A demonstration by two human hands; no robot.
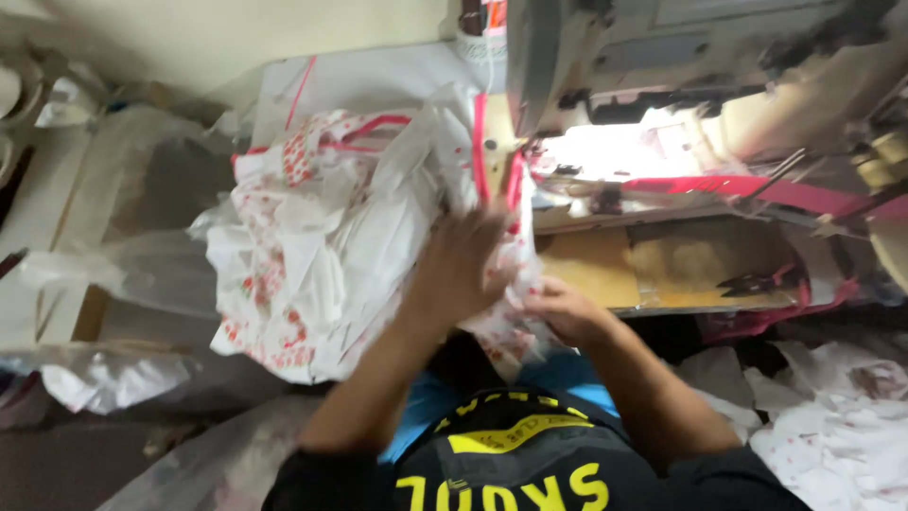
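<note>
Left hand (461, 268) spread flat, blurred; right hand (560, 310) seemingly pinching.

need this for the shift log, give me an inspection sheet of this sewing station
surface: table bare only near the machine, brown board showing
job's things: white fabric with red print heaped left of the needle area, pink trim on its edge
clutter: clear plastic bags at left, more printed fabric at lower right
hands: left hand flat on the fabric; right hand pinching its edge
cables: nothing seen
surroundings: sewing machine above right, its lamp lit; pale wall behind
</note>
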